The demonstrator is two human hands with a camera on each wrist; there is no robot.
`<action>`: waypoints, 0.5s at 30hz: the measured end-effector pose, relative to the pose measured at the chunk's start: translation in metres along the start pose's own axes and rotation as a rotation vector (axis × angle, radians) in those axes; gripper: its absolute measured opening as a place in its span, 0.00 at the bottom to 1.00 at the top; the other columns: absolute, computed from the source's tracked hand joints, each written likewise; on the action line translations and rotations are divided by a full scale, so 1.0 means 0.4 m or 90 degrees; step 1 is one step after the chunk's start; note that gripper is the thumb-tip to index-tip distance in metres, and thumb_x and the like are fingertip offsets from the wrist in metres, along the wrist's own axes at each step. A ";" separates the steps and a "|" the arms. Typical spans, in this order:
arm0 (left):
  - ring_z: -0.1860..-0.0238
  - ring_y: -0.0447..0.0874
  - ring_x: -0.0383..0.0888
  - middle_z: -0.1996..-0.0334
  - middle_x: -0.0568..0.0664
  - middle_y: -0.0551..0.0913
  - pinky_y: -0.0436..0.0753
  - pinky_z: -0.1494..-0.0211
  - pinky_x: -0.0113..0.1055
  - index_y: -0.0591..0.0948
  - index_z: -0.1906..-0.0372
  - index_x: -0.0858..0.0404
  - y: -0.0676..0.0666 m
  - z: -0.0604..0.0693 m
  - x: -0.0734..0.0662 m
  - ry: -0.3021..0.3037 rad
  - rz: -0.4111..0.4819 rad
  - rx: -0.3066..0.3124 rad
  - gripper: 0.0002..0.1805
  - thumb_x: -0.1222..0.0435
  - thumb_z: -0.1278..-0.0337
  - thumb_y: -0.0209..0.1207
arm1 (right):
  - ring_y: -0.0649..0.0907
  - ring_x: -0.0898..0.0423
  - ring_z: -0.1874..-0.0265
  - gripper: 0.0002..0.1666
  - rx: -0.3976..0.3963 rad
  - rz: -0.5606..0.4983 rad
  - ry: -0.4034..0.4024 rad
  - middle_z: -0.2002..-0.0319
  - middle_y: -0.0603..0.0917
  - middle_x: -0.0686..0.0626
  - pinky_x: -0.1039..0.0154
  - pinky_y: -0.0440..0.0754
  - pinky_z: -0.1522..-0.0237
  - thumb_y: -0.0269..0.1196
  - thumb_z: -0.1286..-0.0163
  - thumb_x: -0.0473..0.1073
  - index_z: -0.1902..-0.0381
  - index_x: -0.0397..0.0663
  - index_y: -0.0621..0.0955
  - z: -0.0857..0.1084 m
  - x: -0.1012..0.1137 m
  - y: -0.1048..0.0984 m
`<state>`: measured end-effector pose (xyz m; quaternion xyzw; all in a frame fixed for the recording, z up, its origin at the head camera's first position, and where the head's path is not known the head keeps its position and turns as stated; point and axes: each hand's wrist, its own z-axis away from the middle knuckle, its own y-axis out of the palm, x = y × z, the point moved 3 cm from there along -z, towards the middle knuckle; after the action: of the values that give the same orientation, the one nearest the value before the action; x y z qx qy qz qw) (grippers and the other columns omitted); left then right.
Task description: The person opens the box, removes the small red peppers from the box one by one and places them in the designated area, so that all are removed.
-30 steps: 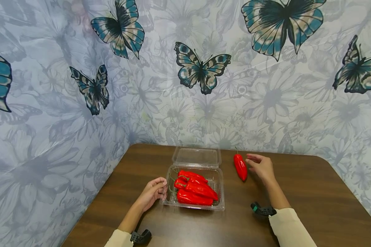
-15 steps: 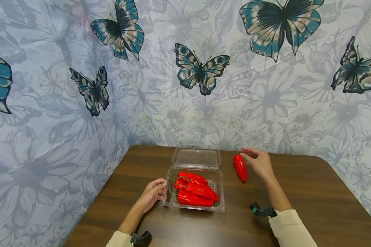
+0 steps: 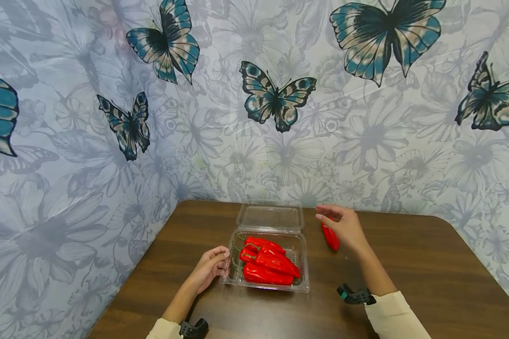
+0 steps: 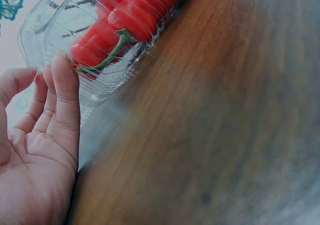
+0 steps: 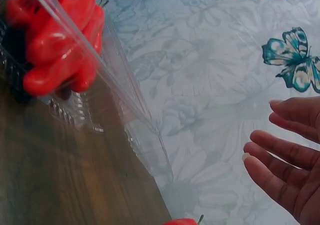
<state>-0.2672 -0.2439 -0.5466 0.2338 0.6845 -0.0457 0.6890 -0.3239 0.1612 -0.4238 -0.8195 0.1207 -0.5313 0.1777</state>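
Clear plastic clamshell [image 3: 307, 268], pinched at its nine o'clock side by the person's left hand [image 3: 208, 268], already holds several red peppers [image 3: 271, 261], tips mostly towards four. I see one loose red pepper [image 3: 331, 238] left outside, on the tabletop [image 3: 280, 315] at the clamshell's two o'clock, its long axis running eleven to five, tip at five. Hiding its stem end, the right hand [image 3: 343, 226] hangs, fingers and thumb apart, holding nothing.

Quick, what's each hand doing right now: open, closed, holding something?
Left hand: closed, pinching the edge of the clear container.
Right hand: open, holding nothing, near the lone red pepper.
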 end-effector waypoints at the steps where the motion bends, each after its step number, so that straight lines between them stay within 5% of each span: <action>1: 0.75 0.83 0.40 0.74 0.46 0.78 0.84 0.72 0.30 0.75 0.56 0.62 0.000 0.000 0.000 0.001 -0.001 0.000 0.07 0.69 0.21 0.46 | 0.86 0.54 0.52 0.20 0.006 -0.010 -0.004 0.50 0.88 0.44 0.70 0.83 0.55 0.69 0.30 0.46 0.44 0.44 0.85 0.001 0.004 0.004; 9: 0.76 0.83 0.41 0.74 0.47 0.78 0.84 0.73 0.31 0.75 0.56 0.62 -0.003 -0.004 -0.002 0.000 -0.008 -0.004 0.07 0.69 0.21 0.46 | 0.88 0.56 0.57 0.19 0.065 -0.112 0.001 0.49 0.87 0.40 0.53 0.88 0.57 0.69 0.31 0.43 0.44 0.43 0.85 0.017 0.028 0.049; 15: 0.76 0.83 0.40 0.74 0.46 0.79 0.83 0.73 0.30 0.76 0.57 0.61 -0.005 -0.005 0.004 0.002 0.000 -0.008 0.07 0.68 0.22 0.47 | 0.87 0.41 0.57 0.18 0.099 -0.121 -0.003 0.49 0.87 0.40 0.54 0.88 0.59 0.71 0.33 0.39 0.45 0.47 0.85 0.043 0.046 0.081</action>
<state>-0.2697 -0.2447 -0.5484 0.2294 0.6859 -0.0409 0.6894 -0.3012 0.1275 -0.4286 -0.8121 0.0007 -0.5517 0.1902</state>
